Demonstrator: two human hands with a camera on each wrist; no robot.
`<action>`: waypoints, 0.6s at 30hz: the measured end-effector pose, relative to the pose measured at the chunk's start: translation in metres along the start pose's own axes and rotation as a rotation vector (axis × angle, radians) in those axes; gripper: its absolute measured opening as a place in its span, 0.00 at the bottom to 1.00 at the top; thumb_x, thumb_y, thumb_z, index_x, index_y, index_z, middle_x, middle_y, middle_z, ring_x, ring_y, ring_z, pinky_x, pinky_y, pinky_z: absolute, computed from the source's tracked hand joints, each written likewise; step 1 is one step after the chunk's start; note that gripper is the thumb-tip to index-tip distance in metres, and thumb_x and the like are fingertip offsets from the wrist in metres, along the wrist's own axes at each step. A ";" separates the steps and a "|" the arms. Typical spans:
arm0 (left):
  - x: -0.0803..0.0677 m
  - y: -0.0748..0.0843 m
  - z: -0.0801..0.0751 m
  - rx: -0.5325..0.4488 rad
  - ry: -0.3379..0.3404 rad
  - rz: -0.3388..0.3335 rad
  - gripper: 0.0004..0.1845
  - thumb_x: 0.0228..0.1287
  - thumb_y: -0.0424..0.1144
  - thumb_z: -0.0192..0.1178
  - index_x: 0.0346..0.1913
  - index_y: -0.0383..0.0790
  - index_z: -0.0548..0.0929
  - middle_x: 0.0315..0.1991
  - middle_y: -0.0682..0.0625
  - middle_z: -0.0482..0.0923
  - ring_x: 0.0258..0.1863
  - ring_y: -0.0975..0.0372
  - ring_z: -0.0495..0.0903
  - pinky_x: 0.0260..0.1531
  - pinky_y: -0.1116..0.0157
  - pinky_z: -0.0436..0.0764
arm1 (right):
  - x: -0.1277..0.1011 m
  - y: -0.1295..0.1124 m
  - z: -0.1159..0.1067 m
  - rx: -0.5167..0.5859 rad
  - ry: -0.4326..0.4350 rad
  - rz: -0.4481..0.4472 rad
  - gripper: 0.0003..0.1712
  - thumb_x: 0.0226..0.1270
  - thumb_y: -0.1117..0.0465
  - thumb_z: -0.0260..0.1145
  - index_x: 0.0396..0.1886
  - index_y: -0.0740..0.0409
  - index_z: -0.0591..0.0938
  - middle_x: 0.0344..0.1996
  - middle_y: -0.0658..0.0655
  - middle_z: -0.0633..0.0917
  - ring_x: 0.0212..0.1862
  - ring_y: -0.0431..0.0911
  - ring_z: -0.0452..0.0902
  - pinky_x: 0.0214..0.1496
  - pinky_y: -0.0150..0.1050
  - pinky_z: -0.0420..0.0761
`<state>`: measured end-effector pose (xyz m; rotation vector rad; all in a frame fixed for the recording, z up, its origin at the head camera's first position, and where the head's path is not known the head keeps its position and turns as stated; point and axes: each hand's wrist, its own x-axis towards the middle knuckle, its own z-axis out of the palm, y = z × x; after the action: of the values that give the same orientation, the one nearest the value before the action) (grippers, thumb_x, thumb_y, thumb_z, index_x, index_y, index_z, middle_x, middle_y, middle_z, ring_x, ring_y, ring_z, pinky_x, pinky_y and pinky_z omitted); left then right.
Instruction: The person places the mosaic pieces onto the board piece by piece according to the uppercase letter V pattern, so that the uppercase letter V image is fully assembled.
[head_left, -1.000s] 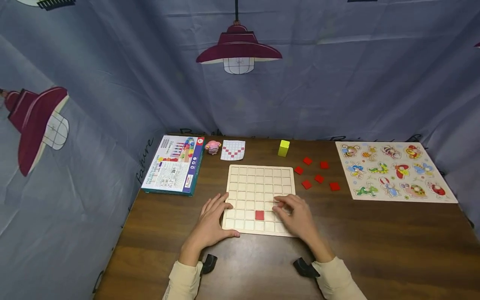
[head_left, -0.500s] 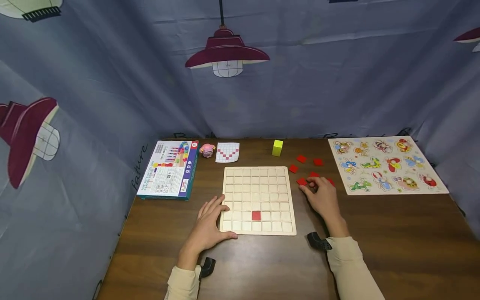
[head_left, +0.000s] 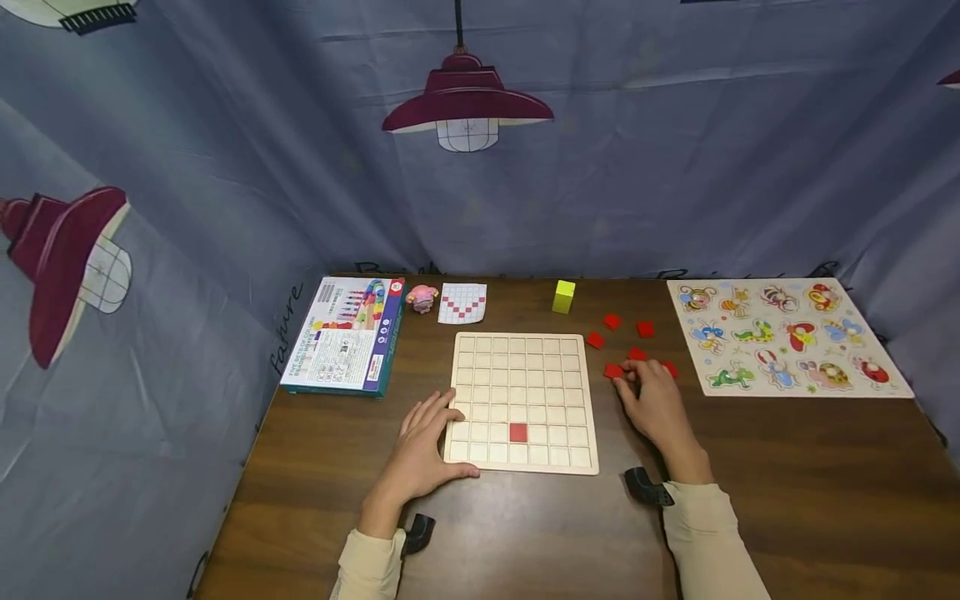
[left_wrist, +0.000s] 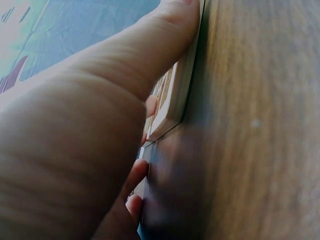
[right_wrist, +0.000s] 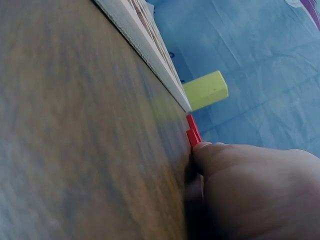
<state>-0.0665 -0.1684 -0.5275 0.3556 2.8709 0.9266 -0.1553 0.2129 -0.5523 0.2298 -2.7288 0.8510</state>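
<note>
Head view: right hand (head_left: pixel 654 402) has stayed fingering a red tile (head_left: pixel 614 371); left hand (head_left: pixel 422 447) still rests flat on the board (head_left: pixel 522 399).

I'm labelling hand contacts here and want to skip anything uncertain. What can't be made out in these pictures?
- Head view: whether the right hand pinches a red tile or only touches it; its fingers cover the contact.
- Right wrist view: the same grip, hidden by the hand's bulk; the table is blurred.
- Left wrist view: the left hand fills the frame, hiding most of the grid board.
- Head view: print on the box, too small.
</note>
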 end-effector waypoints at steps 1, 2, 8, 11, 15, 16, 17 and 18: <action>0.000 0.000 0.000 -0.004 -0.002 -0.003 0.41 0.40 0.63 0.81 0.57 0.50 0.77 0.81 0.52 0.59 0.82 0.50 0.53 0.79 0.41 0.50 | -0.001 0.000 0.001 0.001 0.006 -0.010 0.15 0.66 0.65 0.71 0.47 0.71 0.81 0.34 0.65 0.80 0.40 0.59 0.74 0.44 0.55 0.74; -0.001 0.000 0.001 -0.009 -0.001 -0.002 0.41 0.40 0.62 0.81 0.57 0.50 0.77 0.81 0.52 0.59 0.82 0.50 0.53 0.79 0.41 0.50 | -0.002 0.000 0.001 0.001 0.012 -0.019 0.15 0.66 0.65 0.71 0.47 0.71 0.81 0.34 0.65 0.80 0.40 0.59 0.74 0.44 0.54 0.74; 0.002 0.000 0.001 -0.014 -0.009 -0.006 0.41 0.40 0.62 0.81 0.57 0.51 0.77 0.81 0.53 0.59 0.82 0.51 0.53 0.80 0.42 0.49 | -0.008 -0.015 0.005 0.058 0.022 -0.058 0.15 0.66 0.64 0.71 0.48 0.69 0.81 0.36 0.62 0.79 0.40 0.53 0.74 0.42 0.49 0.74; 0.002 0.000 0.000 -0.014 -0.004 -0.007 0.41 0.39 0.62 0.82 0.57 0.51 0.78 0.81 0.52 0.59 0.82 0.51 0.53 0.80 0.42 0.50 | -0.010 -0.035 0.010 0.094 0.015 -0.110 0.15 0.65 0.64 0.72 0.48 0.66 0.82 0.36 0.59 0.80 0.39 0.50 0.74 0.42 0.47 0.75; 0.002 -0.001 0.000 -0.006 -0.002 -0.006 0.41 0.39 0.62 0.81 0.57 0.50 0.77 0.81 0.52 0.59 0.82 0.50 0.53 0.79 0.42 0.50 | -0.011 -0.065 0.021 0.139 -0.013 -0.186 0.15 0.62 0.63 0.74 0.47 0.62 0.83 0.34 0.56 0.80 0.38 0.45 0.73 0.40 0.43 0.75; 0.002 -0.001 0.000 -0.001 -0.002 -0.006 0.41 0.40 0.62 0.81 0.57 0.50 0.77 0.81 0.51 0.59 0.82 0.50 0.53 0.79 0.42 0.51 | -0.012 -0.071 0.024 0.152 -0.019 -0.206 0.15 0.62 0.63 0.75 0.47 0.61 0.83 0.33 0.55 0.80 0.38 0.44 0.73 0.40 0.42 0.75; 0.002 -0.001 0.000 0.002 -0.004 -0.009 0.41 0.40 0.63 0.81 0.57 0.50 0.77 0.81 0.52 0.59 0.82 0.51 0.53 0.79 0.42 0.50 | -0.013 -0.078 0.027 0.169 -0.027 -0.225 0.15 0.62 0.62 0.75 0.46 0.61 0.83 0.33 0.54 0.81 0.38 0.44 0.74 0.41 0.42 0.76; 0.002 -0.001 0.000 0.004 -0.006 -0.010 0.42 0.40 0.63 0.81 0.58 0.50 0.77 0.81 0.52 0.59 0.82 0.51 0.53 0.79 0.42 0.50 | -0.014 -0.083 0.030 0.185 -0.035 -0.242 0.15 0.62 0.62 0.75 0.46 0.60 0.83 0.33 0.54 0.81 0.38 0.43 0.74 0.41 0.41 0.77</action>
<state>-0.0683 -0.1691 -0.5280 0.3428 2.8667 0.9167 -0.1295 0.1286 -0.5356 0.6039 -2.5832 1.0351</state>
